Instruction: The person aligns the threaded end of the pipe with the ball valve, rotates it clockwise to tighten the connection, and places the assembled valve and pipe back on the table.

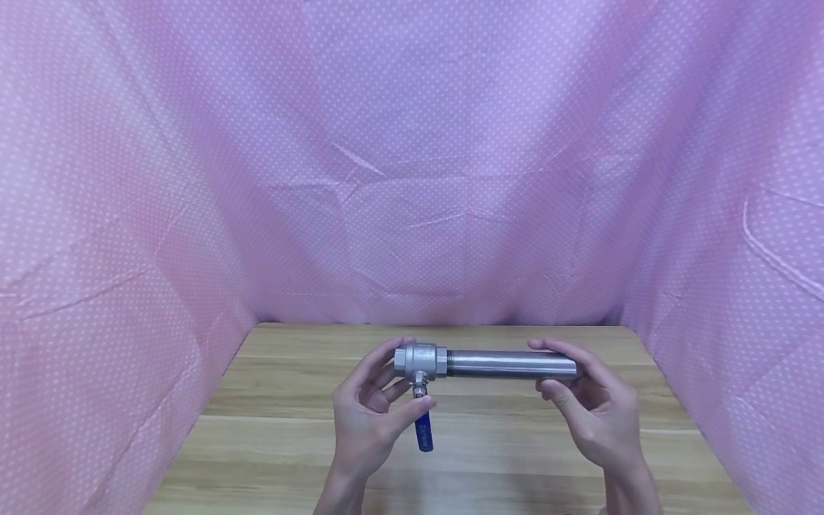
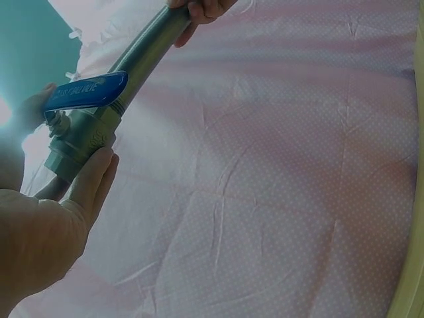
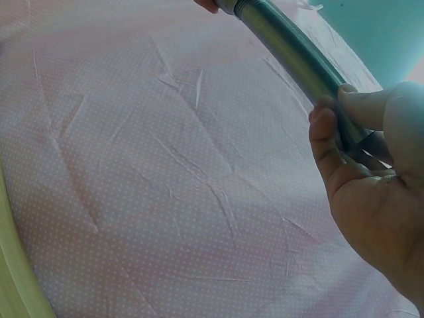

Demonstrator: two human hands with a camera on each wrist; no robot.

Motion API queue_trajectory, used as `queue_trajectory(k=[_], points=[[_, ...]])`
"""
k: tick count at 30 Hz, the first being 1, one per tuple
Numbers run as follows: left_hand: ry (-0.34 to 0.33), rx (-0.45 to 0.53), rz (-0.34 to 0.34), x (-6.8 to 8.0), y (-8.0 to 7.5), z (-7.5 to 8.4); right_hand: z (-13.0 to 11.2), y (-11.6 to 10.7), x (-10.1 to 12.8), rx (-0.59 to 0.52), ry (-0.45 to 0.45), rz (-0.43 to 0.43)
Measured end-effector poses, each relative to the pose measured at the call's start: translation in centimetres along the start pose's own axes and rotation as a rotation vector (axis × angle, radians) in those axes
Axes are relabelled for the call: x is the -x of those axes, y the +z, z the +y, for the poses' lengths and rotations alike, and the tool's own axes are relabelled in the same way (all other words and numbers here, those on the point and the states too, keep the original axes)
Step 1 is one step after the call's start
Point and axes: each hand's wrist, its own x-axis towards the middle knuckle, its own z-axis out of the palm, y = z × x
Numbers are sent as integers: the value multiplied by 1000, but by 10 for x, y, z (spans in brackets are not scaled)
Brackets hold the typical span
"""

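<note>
1. Ball valve, 1: left end, gripped by the left hand, thumb at the blue lever.
2. Steel pipe, 1: extends right from the valve, long axis crosswise above the bench; right end pinched by the right hand.
3. Spacing: hands apart, 1 per end, the left nearer the exposed threads.

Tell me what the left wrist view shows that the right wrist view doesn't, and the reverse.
Left wrist only: the blue handle with its lettering, and the outer end of the valve.

Right wrist only: the free end of the pipe, by the right hand.

Both: part of the valve and pipe, at least some of the right hand and left hand, the pink cloth, and a strip of table.
</note>
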Motion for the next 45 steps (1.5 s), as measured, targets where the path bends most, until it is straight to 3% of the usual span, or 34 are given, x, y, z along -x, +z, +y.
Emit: queue_trajectory(k=[9,24,33,36,45], points=[[4,-7,2,0,-2,0,2,1,-1,-90,-28,-18],[-14,-7,10,0,-2,1,1,-1,4,58,26,30],[-34,-15,37,-1,-2,1,4,0,-1,-152,-10,-34],[-31,-14,36,-2,-2,1,5,1,-2,-177,-29,-39],[-23,3,27,-2,-3,0,5,0,-1,-80,-60,-10]])
